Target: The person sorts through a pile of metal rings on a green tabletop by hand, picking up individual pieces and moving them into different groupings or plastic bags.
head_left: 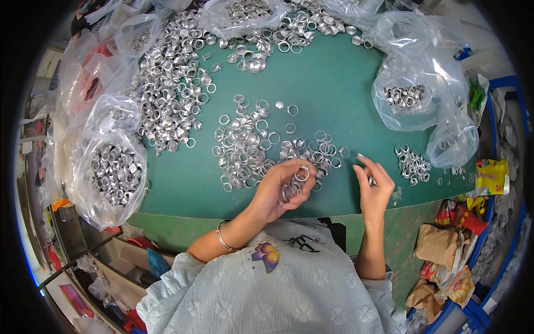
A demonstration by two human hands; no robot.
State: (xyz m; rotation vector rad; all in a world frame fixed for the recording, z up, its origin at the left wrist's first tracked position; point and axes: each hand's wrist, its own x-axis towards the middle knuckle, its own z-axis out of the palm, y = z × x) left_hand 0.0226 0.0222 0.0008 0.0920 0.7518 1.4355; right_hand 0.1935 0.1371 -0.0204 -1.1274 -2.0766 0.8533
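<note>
My left hand [286, 188] is cupped, palm up, around several silver metal rings [289, 190], with one ring [302, 173] standing up near the fingertips. It is at the near side of a loose pile of rings [245, 145] on the green table. To the right, my right hand [374, 186] is raised above the table's near edge with thumb and forefinger slightly apart. A small silver ring [372, 181] shows partly inside its curled fingers; the rest of it is hidden. A smaller ring heap [413, 165] lies right of this hand.
A large ring heap [172, 83] covers the table's far left, and more rings [289, 28] lie along the back. Clear plastic bags with rings stand at left [117, 175], back [245, 11] and right [406, 100]. Snack packets and paper bags [442, 245] sit beside a blue rack at right.
</note>
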